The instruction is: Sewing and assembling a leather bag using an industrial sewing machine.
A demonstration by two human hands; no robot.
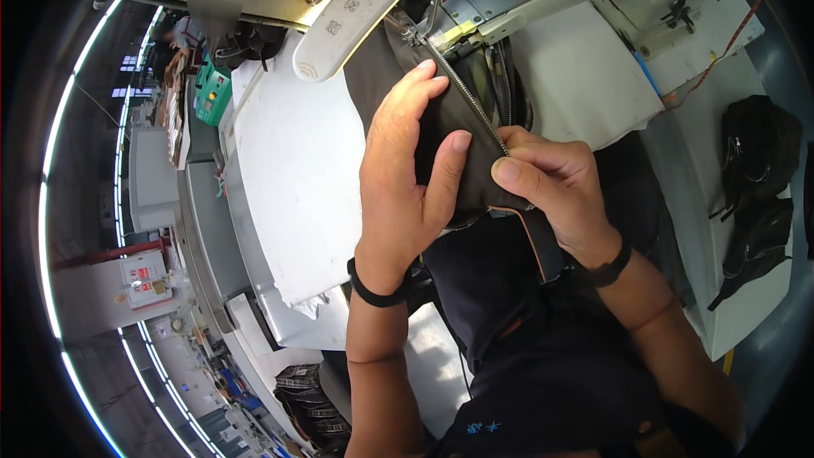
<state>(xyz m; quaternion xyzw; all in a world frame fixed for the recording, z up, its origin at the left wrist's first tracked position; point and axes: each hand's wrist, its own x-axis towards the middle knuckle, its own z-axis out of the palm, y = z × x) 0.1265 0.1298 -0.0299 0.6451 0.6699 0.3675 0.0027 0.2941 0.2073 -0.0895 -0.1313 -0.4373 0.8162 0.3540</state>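
Observation:
A dark brown fabric piece (437, 131) lies under the needle area of a sewing machine (543, 0). Along it runs a metal zipper (466, 92), from the presser foot (417, 34) down toward me. My right hand (555, 187) pinches the zipper's near end between thumb and fingers. Flat on the fabric left of the zipper rests my left hand (403, 174), its fingers stretched out and the thumb apart. Below my right hand a dark strap with a tan edge (534, 242) hangs down. The underside of the fabric is hidden.
A white oblong lamp (360, 17) juts over the work at upper left. The white tabletop (297, 178) spreads to the left. Dark bags (759, 178) lie on a surface at far right. A green box (212, 92) stands at the back left.

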